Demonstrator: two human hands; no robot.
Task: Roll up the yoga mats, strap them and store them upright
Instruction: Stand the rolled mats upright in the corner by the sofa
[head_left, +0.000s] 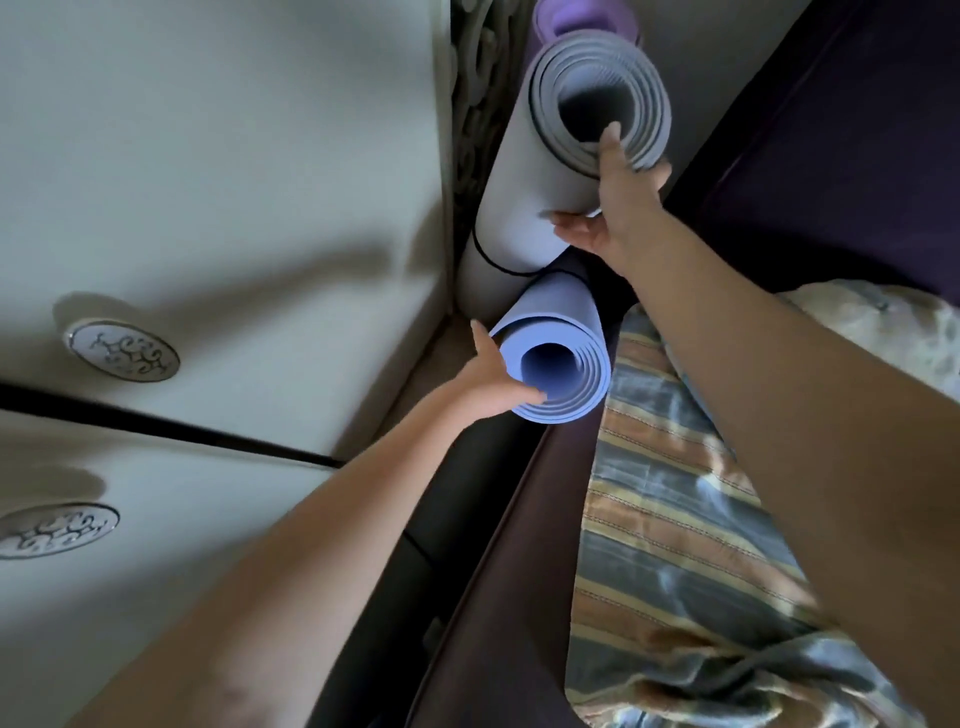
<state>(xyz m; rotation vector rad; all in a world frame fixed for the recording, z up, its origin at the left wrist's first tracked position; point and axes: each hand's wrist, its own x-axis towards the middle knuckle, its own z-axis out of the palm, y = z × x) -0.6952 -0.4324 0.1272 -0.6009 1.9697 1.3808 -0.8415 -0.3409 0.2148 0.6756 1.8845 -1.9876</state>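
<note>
Two rolled yoga mats stand on end in the narrow gap beside the pale wardrobe (218, 171), between its side panel and the dark bed frame (519, 545). The blue mat (553, 332) is the nearer one, close to the wardrobe's corner; the grey mat (524, 171) stands just behind it, farther along the wardrobe's side, and a purple mat (582, 21) peeks out beyond that. The left hand (493, 379) grips the top of the blue mat, thumb up against the outer wall and at least one finger hooked into the hollow core. The right hand (618, 202) holds the top of the grey mat, one finger reaching up over the coiled rim and the others wrapped round the outside, partly hidden. The likely trouble is unrolling: a thin dark band shows round the grey mat lower down, but I cannot tell whether the blue one is strapped at all, and its coils look loose at the top, so once let go it may spring open and wedge against the wardrobe. The mats could also topple, since the gap is tight and both lean slightly; releasing one before it settles against the wardrobe may tip it onto the striped bedding (685, 493). Fingers inside the coils could drag the inner layers upward as they withdraw, telescoping the roll.
</note>
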